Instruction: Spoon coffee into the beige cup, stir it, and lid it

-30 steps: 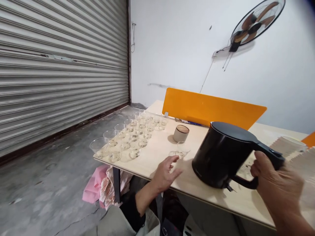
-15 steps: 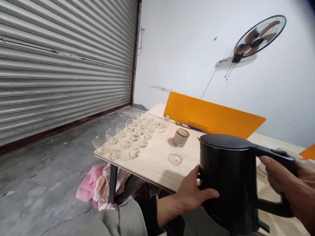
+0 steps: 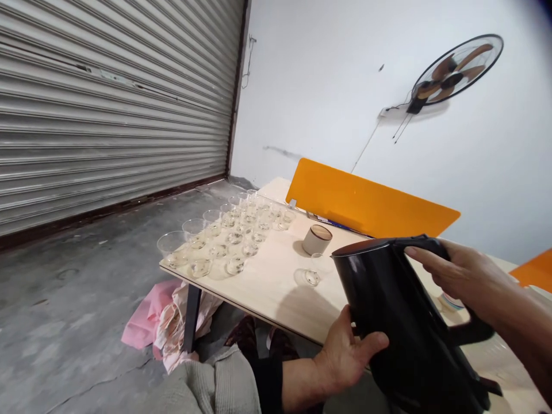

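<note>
Over the table [image 3: 276, 287] edge, my right hand [image 3: 463, 276] grips the black kettle [image 3: 401, 322] handle; my left hand [image 3: 349, 356] cups its side. Many glasses [image 3: 215, 241] look filled; one glass [image 3: 314, 269] looks empty.

black kettle [image 3: 401, 322] tilted (lid shut)
</note>
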`<move>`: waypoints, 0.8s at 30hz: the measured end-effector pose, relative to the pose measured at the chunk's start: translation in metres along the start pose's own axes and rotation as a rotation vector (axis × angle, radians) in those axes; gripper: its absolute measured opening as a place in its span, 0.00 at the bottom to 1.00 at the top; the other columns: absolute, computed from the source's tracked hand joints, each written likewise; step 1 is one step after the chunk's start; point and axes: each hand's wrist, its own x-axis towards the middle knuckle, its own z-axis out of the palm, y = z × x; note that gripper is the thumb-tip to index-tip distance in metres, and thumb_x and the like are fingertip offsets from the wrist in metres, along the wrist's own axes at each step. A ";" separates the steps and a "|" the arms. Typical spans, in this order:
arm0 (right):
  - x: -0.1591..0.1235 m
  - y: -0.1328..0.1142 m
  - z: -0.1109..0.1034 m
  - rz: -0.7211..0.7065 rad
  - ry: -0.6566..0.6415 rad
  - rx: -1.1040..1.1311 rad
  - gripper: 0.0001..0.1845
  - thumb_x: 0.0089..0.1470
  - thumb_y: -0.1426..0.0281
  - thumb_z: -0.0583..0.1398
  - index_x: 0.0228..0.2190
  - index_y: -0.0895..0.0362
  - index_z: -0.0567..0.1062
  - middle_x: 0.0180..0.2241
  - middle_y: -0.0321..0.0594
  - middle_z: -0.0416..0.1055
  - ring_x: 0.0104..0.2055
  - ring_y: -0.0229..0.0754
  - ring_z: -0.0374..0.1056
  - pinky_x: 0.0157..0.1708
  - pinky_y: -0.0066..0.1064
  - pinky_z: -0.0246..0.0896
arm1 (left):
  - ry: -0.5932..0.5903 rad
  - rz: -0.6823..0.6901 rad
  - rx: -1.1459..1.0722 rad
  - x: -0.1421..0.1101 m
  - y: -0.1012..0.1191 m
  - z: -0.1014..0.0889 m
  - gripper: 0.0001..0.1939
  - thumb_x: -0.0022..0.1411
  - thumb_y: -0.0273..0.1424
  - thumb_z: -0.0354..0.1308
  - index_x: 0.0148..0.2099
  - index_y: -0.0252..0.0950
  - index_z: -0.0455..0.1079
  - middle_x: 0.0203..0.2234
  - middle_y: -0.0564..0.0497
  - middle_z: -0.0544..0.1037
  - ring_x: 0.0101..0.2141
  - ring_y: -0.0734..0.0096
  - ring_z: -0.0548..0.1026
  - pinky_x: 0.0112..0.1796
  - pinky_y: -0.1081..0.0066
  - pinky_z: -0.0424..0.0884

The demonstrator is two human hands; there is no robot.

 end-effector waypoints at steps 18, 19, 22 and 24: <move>0.023 -0.014 0.014 -0.005 -0.154 -0.019 0.28 0.50 0.43 0.58 0.20 0.52 0.59 0.14 0.29 0.52 0.17 0.33 0.47 0.18 0.30 0.45 | -0.008 0.019 -0.008 0.009 -0.011 -0.008 0.43 0.56 0.53 0.67 0.64 0.33 0.63 0.57 0.39 0.76 0.55 0.45 0.74 0.54 0.52 0.72; 0.024 -0.015 0.015 -0.005 -0.159 -0.020 0.28 0.50 0.43 0.58 0.20 0.52 0.58 0.14 0.29 0.51 0.17 0.33 0.47 0.19 0.30 0.45 | -0.007 0.017 -0.011 0.009 -0.013 -0.008 0.43 0.56 0.53 0.67 0.65 0.33 0.63 0.57 0.39 0.76 0.55 0.46 0.74 0.54 0.52 0.72; 0.029 -0.014 0.019 -0.015 -0.171 -0.037 0.27 0.50 0.44 0.58 0.20 0.52 0.59 0.13 0.30 0.52 0.16 0.33 0.48 0.19 0.31 0.46 | 0.004 0.012 -0.009 0.011 -0.019 -0.009 0.43 0.56 0.53 0.67 0.65 0.33 0.63 0.57 0.39 0.75 0.55 0.46 0.74 0.55 0.52 0.71; 0.034 -0.010 0.021 -0.031 -0.171 -0.040 0.27 0.50 0.44 0.58 0.20 0.52 0.60 0.13 0.31 0.54 0.16 0.34 0.50 0.19 0.31 0.47 | 0.017 0.025 0.003 0.013 -0.022 -0.010 0.42 0.56 0.53 0.67 0.65 0.33 0.63 0.57 0.40 0.75 0.56 0.46 0.74 0.56 0.52 0.71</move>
